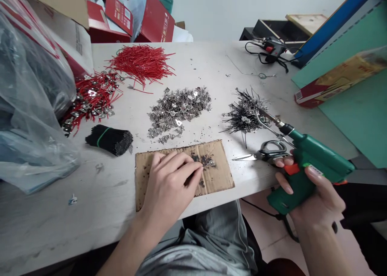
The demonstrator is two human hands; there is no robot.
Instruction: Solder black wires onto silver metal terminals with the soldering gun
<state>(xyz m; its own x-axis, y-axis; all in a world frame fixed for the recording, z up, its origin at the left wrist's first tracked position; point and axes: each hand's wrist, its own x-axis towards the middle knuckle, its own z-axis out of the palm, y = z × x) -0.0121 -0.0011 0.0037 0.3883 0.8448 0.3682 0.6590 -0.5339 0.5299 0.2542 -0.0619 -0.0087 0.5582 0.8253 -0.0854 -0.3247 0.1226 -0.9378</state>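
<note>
My left hand (pixel 173 179) rests on a scorched piece of cardboard (pixel 223 175), thumb and forefinger pinched on a thin black wire that is mostly hidden. Just beyond those fingertips a small metal terminal (pixel 212 162) lies flat on the burnt patch. On the right, my right hand (pixel 314 191) grips a green soldering gun (pixel 320 155) with an orange trigger (pixel 292 169). Its metal tip points up and left, over a pile of black wires with terminals (pixel 246 113). Scissors (pixel 266 152) lie between the cardboard and the gun.
Loose metal terminals (pixel 181 106) are heaped mid-table. Behind them lie red wires (pixel 140 64); red wires with terminals (pixel 93 94) sit at left. A banded black wire bundle (pixel 109 140) lies beside a plastic bag (pixel 33 90). A corded black device (pixel 272 48) is at back right.
</note>
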